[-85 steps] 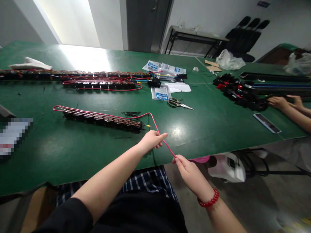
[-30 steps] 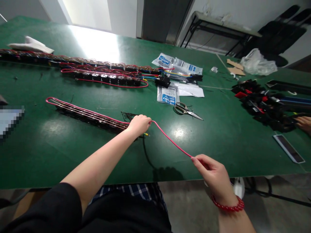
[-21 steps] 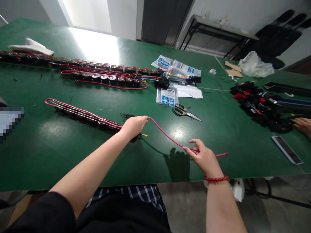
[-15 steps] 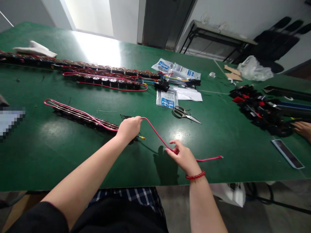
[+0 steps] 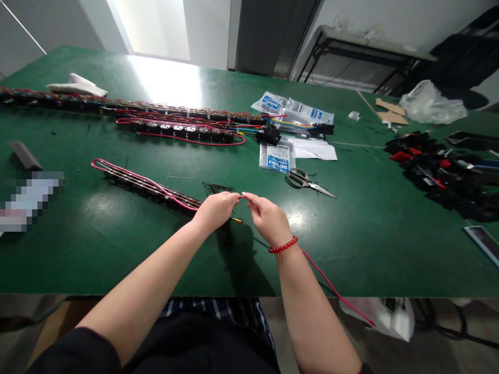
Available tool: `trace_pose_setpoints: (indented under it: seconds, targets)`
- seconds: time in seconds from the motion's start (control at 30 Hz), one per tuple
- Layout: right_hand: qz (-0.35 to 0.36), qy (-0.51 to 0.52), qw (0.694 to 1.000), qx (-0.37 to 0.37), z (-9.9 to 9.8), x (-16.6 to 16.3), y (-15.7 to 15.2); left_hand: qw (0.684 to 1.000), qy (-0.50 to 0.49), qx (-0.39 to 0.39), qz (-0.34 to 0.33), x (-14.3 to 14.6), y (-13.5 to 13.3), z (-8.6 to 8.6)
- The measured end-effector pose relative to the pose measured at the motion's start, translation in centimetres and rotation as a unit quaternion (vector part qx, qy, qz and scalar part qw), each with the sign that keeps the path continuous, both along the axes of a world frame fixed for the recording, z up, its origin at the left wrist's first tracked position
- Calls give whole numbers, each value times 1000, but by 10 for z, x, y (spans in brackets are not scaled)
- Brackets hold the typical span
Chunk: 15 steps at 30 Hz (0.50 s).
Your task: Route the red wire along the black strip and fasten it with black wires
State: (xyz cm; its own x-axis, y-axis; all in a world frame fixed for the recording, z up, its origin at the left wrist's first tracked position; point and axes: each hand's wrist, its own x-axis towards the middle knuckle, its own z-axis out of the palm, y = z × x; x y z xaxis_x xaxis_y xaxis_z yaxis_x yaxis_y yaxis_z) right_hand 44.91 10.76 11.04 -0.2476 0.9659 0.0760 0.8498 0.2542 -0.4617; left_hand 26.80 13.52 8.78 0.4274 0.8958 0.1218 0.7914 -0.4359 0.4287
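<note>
A red wire (image 5: 325,279) runs from a long black strip assembly (image 5: 150,193) through both of my hands. My left hand (image 5: 215,210) is closed on the wire at the strip's right end, which it partly hides. Close beside it, my right hand (image 5: 268,217) pinches the same wire. Past my right wrist the wire's loose end slants down beyond the table's front edge. More red wire lies looped along the strip's top. A short yellow-green wire end (image 5: 237,220) pokes out below my left hand. Thin black cable ties (image 5: 218,187) lie just behind it.
Scissors (image 5: 310,183) lie on the green table (image 5: 128,259), near plastic bags (image 5: 277,157) with blue labels. Longer wired strips (image 5: 183,130) stretch across the back. Black and red parts (image 5: 432,166) are heaped at right; a phone-like device (image 5: 483,244) lies nearer.
My right hand has moved up and left along the red wire, close to my left hand. The wire's loose end now hangs past the table edge. The view has shifted slightly.
</note>
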Motion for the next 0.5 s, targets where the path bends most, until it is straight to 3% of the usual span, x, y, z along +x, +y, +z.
trace_pose_setpoints:
  seconds: [0.1,0.3,0.5]
  targets:
    - [43,-64,997,0,5,12,6,998,19,-15,-64,-7,2,3]
    - [210,-144,967,-21,20,33,11,968,81,-69,-228,-16,7,13]
    - [323,-204,924,-25,22,29,10,932,79,-151,-319,-18,10,16]
